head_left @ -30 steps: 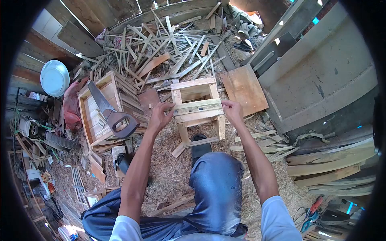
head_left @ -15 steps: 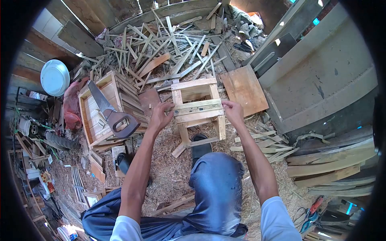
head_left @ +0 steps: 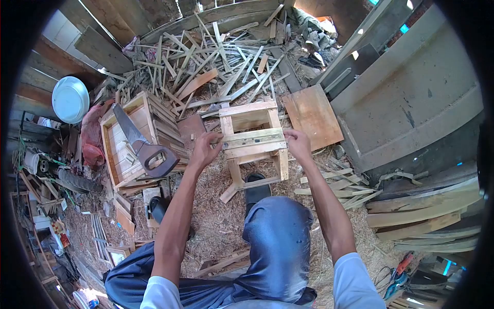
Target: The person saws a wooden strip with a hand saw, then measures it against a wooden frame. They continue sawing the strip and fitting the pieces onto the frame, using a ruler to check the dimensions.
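Observation:
A small wooden stool frame (head_left: 249, 109) stands upright on the shavings in front of my knee. Across its near top lies a wooden slat (head_left: 257, 137) with dark marks along it. At the slat's left end, the fingers of my left hand (head_left: 207, 148) are closed in a pinch. My right hand (head_left: 299, 144) pinches the opposite end, thumb and fingers close together. Parts of both hands' fingertips are hidden against the wood. The far part of the stool's top is open between its rails.
A handsaw (head_left: 135, 135) rests on a wooden crate (head_left: 152, 121) to the left. Scrap sticks (head_left: 226, 62) pile up behind the stool. A plywood sheet (head_left: 314, 116) lies to its right, near curved planks (head_left: 427, 203). A power tool (head_left: 399, 278) sits at lower right.
Almost nothing differs. Both hands stay at the slat's ends, and the slat and stool keep their place.

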`<state>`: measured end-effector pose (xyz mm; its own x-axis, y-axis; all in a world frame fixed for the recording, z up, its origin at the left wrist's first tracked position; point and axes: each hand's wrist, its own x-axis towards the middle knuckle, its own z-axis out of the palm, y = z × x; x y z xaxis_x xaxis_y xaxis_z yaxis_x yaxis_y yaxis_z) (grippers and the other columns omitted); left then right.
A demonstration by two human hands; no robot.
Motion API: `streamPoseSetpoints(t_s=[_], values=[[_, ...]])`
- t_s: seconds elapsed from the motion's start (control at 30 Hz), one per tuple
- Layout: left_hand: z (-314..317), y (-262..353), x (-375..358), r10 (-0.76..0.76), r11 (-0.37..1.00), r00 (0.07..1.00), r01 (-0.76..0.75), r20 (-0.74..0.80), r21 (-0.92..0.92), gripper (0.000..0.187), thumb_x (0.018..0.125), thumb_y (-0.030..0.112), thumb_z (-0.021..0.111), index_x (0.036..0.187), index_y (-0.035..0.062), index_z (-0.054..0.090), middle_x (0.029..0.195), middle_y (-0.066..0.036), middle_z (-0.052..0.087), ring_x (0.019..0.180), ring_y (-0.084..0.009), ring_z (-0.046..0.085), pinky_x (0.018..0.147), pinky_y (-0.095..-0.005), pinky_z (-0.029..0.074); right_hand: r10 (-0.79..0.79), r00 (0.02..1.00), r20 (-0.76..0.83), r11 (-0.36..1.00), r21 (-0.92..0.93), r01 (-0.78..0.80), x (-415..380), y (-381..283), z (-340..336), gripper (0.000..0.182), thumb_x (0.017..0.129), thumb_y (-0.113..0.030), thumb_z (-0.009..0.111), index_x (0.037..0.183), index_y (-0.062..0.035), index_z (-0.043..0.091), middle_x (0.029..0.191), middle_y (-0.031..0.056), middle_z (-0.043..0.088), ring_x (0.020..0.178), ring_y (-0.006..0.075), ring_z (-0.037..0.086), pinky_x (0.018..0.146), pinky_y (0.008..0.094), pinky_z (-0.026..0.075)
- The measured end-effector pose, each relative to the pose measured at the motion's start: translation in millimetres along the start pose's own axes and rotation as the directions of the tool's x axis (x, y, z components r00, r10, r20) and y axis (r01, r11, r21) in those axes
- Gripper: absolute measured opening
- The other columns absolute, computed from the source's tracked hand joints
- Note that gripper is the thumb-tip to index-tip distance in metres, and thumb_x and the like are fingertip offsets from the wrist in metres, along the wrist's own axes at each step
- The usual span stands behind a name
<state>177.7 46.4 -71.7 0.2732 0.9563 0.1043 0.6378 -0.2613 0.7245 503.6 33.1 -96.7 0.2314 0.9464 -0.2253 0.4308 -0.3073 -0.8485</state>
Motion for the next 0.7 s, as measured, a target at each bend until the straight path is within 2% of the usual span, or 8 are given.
streamPoseSetpoints(t_s=[0.07, 0.13, 0.27, 0.33, 0.43, 0.53, 0.6, 0.7], values=[[0.1, -0.3, -0.6, -0.004, 1.000, 1.000, 0.004, -0.002, 0.012, 0.026, 0.075, 0.012, 0.069, 0.100, 0.0027, 0.069, 0.100, -0.018, 0.067, 0.097, -0.0357, 0.062, 0.089, -0.0409, 0.048, -0.006, 1.000, 0.011, 1.000, 0.016, 0.006, -0.6, -2.7, -0.2, 0.029, 0.087, 0.001, 0.048, 0.104, -0.0017, 0.071, 0.092, 0.0103, 0.072, 0.085, 0.0145, 0.067, 0.078, 0.0269, 0.050], [0.7, 0.6, -1.5, -0.009, 1.000, 1.000, 0.009, -0.005, 0.023, 0.026, 0.075, 0.012, 0.070, 0.100, 0.0030, 0.069, 0.099, -0.018, 0.067, 0.097, -0.0356, 0.062, 0.088, -0.0407, 0.048, 0.070, 0.997, 0.030, 0.997, 0.033, -0.071, -4.4, -13.3, -3.2, 0.033, 0.085, 0.004, 0.045, 0.105, -0.0009, 0.071, 0.093, 0.0103, 0.071, 0.088, 0.0150, 0.066, 0.079, 0.0268, 0.050], [1.7, -3.0, -1.5, 0.022, 0.999, 1.000, -0.021, -0.014, 0.032, 0.028, 0.075, 0.012, 0.070, 0.102, 0.0042, 0.070, 0.098, -0.017, 0.067, 0.095, -0.0334, 0.063, 0.087, -0.0396, 0.049, 0.049, 0.999, 0.016, 0.997, 0.053, -0.050, -1.3, -3.6, 0.5, 0.034, 0.083, 0.005, 0.045, 0.104, -0.0009, 0.071, 0.092, 0.0096, 0.071, 0.087, 0.0152, 0.065, 0.079, 0.0268, 0.050], [2.7, -6.1, -2.0, 0.033, 0.999, 0.999, -0.032, -0.011, 0.029, 0.030, 0.076, 0.013, 0.070, 0.105, 0.0052, 0.069, 0.098, -0.017, 0.066, 0.095, -0.0317, 0.063, 0.087, -0.0382, 0.049, 0.030, 1.000, -0.004, 0.999, 0.039, -0.030, -0.6, -0.7, 1.0, 0.027, 0.083, -0.005, 0.053, 0.102, -0.0060, 0.073, 0.093, 0.0117, 0.073, 0.087, 0.0198, 0.069, 0.079, 0.0301, 0.052], [4.8, -7.6, -1.1, 0.053, 0.998, 0.999, -0.052, -0.014, 0.041, 0.030, 0.075, 0.012, 0.070, 0.104, 0.0050, 0.070, 0.098, -0.016, 0.066, 0.094, -0.0315, 0.063, 0.087, -0.0380, 0.049, 0.015, 1.000, 0.015, 0.998, 0.052, -0.016, 1.4, 4.6, 1.5, 0.027, 0.082, -0.006, 0.055, 0.102, -0.0062, 0.073, 0.092, 0.0108, 0.073, 0.085, 0.0187, 0.069, 0.078, 0.0297, 0.052], [5.6, -4.0, -0.8, 0.004, 1.000, 1.000, -0.004, -0.011, 0.014, 0.030, 0.074, 0.012, 0.071, 0.103, 0.0049, 0.070, 0.098, -0.016, 0.066, 0.094, -0.0313, 0.063, 0.087, -0.0378, 0.048, 0.026, 0.999, 0.030, 0.994, 0.101, -0.029, 3.3, 7.8, 2.1, 0.026, 0.081, -0.007, 0.057, 0.101, -0.0062, 0.073, 0.092, 0.0101, 0.073, 0.084, 0.0179, 0.069, 0.078, 0.0294, 0.052], [6.2, -1.9, -0.9, -0.014, 1.000, 0.999, 0.015, -0.036, 0.015, 0.025, 0.074, 0.011, 0.067, 0.097, 0.0023, 0.069, 0.098, -0.019, 0.068, 0.097, -0.0352, 0.064, 0.089, -0.0407, 0.050, 0.049, 0.998, 0.027, 0.993, 0.102, -0.051, 1.4, 4.6, 1.0, 0.026, 0.081, -0.007, 0.058, 0.101, -0.0060, 0.073, 0.091, 0.0098, 0.073, 0.084, 0.0176, 0.068, 0.078, 0.0291, 0.052], [6.2, -1.6, 0.1, -0.012, 0.999, 0.999, 0.014, -0.032, 0.034, 0.026, 0.074, 0.012, 0.067, 0.098, 0.0027, 0.069, 0.099, -0.020, 0.068, 0.098, -0.0355, 0.064, 0.089, -0.0411, 0.049, 0.055, 0.998, 0.036, 0.993, 0.098, -0.058, 0.2, 1.2, -0.1, 0.026, 0.081, -0.007, 0.057, 0.101, -0.0055, 0.072, 0.091, 0.0093, 0.073, 0.084, 0.0172, 0.068, 0.078, 0.0285, 0.052]])
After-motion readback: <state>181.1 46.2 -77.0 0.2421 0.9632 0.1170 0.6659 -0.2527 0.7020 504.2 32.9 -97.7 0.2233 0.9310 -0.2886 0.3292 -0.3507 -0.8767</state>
